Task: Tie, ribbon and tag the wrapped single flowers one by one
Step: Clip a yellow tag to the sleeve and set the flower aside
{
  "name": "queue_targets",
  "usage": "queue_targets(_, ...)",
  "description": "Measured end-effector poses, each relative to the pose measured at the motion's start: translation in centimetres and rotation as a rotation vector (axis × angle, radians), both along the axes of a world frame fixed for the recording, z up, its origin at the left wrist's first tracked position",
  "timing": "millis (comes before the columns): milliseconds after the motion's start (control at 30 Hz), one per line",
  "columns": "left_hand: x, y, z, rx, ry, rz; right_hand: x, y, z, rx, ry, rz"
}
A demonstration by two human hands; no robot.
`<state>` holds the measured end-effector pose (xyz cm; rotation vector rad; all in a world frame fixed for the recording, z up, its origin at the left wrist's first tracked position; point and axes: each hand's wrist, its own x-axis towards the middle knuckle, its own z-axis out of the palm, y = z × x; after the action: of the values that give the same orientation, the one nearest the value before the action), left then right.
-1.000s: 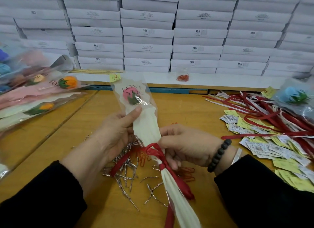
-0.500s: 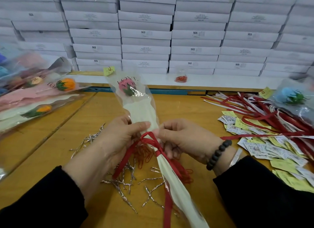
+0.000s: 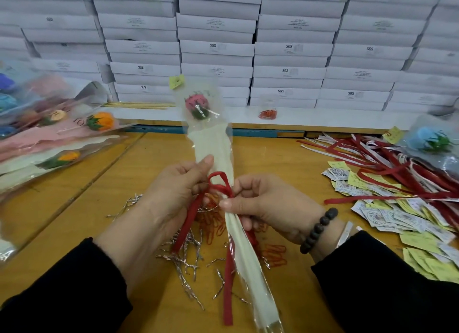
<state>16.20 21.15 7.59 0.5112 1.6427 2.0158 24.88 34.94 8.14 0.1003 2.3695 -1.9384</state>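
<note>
Red ribbon (image 3: pixel 219 183) looped once around the neck of one wrapped single flower (image 3: pixel 213 143), a pink bloom with green leaves in a clear sleeve with cream paper, held upright and tilted slightly left above the wooden bench (image 3: pixel 87 208). The left hand (image 3: pixel 173 191) gripped the sleeve just left of the loop, thumb pressed flat on the cream paper, its other fingers curled round the ribbon's left tail. The right hand (image 3: pixel 268 203) pinched the ribbon and sleeve just right of the loop, fingers curled; a dark bead bracelet (image 3: pixel 319 229) sat on that wrist. Two ribbon tails hung down below the loop. One yellow tag (image 3: pixel 176 81) was fixed at the sleeve's top. Beneath the flower lay scattered silver twist ties (image 3: pixel 183 260) and red paper clips (image 3: pixel 273 254), too many to count. Left of the flower lay a pile of wrapped flowers (image 3: pixel 62 138); two orange blooms showed clearly. Right of it lay loose red ribbons (image 3: pixel 397 173), paper tags (image 3: pixel 387 208) and one blue wrapped flower (image 3: pixel 429 141). Behind stood stacked white boxes (image 3: pixel 216 49).
</note>
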Motion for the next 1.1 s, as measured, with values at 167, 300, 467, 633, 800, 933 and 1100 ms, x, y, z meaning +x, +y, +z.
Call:
queue_targets(167,0.1,0.0,-0.2,-0.041,0.023,-0.140,0.2,-0.3,0.0,-0.012,0.049,-0.089)
queue_targets(300,0.0,0.0,-0.2,-0.002,0.037,-0.137,0.3,-0.4,0.1,0.022,0.060,-0.087)
queue_targets(467,0.1,0.1,-0.3,0.012,0.029,-0.146,0.5,0.2,0.5,0.053,-0.037,-0.077)
queue_targets(633,-0.2,0.2,-0.5,0.050,-0.007,-0.103,0.8,0.7,0.7,0.094,-0.065,-0.054)
queue_targets(800,-0.1,0.2,-0.4,0.099,-0.011,-0.040,0.9,-0.2,0.5,0.127,-0.071,-0.075)
queue_targets(933,0.2,0.5,-0.5,0.130,-0.013,-0.004,1.0,-1.3,0.0,0.163,-0.003,-0.163)
queue_targets(1100,0.2,0.6,-0.5,0.080,0.004,0.031,1.2,-1.7,0.3,0.059,-0.019,-0.156)
